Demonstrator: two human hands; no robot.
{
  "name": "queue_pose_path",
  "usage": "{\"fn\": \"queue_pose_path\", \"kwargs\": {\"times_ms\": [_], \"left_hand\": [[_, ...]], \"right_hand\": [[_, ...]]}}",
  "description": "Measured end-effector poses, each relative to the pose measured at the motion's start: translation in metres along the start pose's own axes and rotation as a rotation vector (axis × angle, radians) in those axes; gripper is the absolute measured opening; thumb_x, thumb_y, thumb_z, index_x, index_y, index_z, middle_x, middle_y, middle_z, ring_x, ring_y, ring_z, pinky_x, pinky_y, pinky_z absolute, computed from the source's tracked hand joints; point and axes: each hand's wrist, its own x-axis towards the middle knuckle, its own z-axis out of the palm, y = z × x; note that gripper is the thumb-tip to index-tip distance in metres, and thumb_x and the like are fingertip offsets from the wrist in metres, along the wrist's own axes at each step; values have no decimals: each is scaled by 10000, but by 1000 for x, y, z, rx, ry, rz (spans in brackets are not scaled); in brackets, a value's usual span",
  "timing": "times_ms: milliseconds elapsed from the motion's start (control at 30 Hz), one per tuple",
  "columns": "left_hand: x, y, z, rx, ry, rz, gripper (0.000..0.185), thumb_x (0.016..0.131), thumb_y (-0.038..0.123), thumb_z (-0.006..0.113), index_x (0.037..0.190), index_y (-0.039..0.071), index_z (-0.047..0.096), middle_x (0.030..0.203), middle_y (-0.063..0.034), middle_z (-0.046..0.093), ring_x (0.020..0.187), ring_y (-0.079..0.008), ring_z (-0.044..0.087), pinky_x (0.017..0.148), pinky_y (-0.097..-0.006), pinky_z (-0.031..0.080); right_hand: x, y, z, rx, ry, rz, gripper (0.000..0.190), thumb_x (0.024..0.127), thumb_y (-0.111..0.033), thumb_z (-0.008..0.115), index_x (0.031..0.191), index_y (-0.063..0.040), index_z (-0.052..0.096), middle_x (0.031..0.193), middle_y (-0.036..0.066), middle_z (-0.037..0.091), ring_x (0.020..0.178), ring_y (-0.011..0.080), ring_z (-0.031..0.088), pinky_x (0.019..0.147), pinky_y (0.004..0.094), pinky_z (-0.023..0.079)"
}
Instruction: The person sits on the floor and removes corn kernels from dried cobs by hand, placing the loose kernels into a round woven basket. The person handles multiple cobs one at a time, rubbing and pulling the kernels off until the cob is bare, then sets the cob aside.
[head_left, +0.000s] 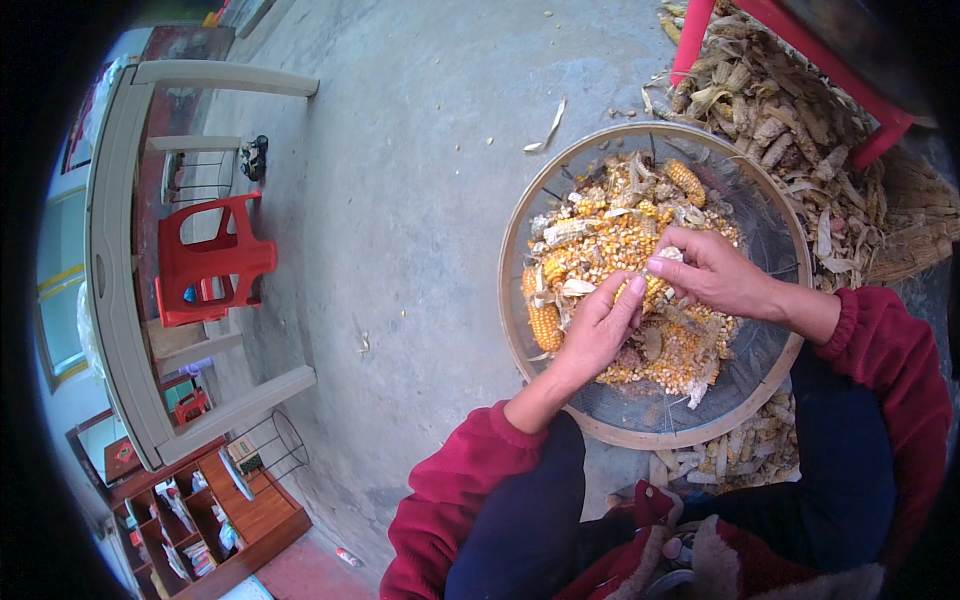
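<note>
Both hands meet above a round sieve (637, 437) with a pale rim and dark mesh. My left hand (600, 326) pinches a partly shelled corn cob (654, 288) between thumb and fingers. Gripping the same cob from the other side is my right hand (705, 271), its thumb near the left thumb. The fingers hide much of the cob. Beneath them, loose yellow and white kernels (619, 244) heap on the mesh with bits of husk and bare cobs. One fuller yellow ear (545, 324) rests at the sieve's left side, and another ear (684, 183) lies toward its far side.
Bare cobs and husks (772, 112) pile up beyond the sieve, around a red-legged stand (885, 135). More cobs (742, 450) lie under the near rim. Left across the concrete floor (405, 225) stand a pale table (124, 262), a red plastic stool (214, 259) and a wooden shelf unit (255, 510).
</note>
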Motion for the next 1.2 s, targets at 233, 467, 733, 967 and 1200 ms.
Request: {"fn": "queue_pose_path", "kwargs": {"times_ms": [233,467,733,967,1200], "left_hand": [[-3,-6,11,62,85,35,342,1060,357,390,996,51,530,736,20,459,632,-71,418,577,-252,398],[-5,8,17,-241,123,-178,418,1051,428,375,1045,57,566,796,45,462,629,-58,399,605,-227,425],[-6,-2,5,-283,2,-399,419,1033,437,414,1061,56,585,871,-26,549,626,-71,498,521,-215,387],[9,-14,-15,753,342,392,228,937,182,584,1107,31,598,1138,-185,575,979,-350,586,821,-431,480],[42,-11,-58,1173,493,522,282,850,85,660,1117,23,592,1171,-164,581,1081,-361,532,915,-430,441]], "right_hand": [[-10,-11,5,-163,67,-141,260,970,-251,578,915,-4,518,687,131,543,644,193,554,607,357,423],[-16,-14,9,-218,71,-194,239,966,-241,570,941,-9,517,731,180,582,673,337,603,613,395,438],[-10,1,9,-183,-32,-105,242,951,-256,603,931,-16,578,691,97,589,620,179,584,555,338,424],[-7,21,-12,-155,-171,46,187,908,-219,676,889,-34,653,711,2,610,663,58,535,578,257,437],[-16,12,-16,-310,-653,-63,198,905,-242,663,902,-45,690,776,51,683,684,125,622,613,300,481]]}}
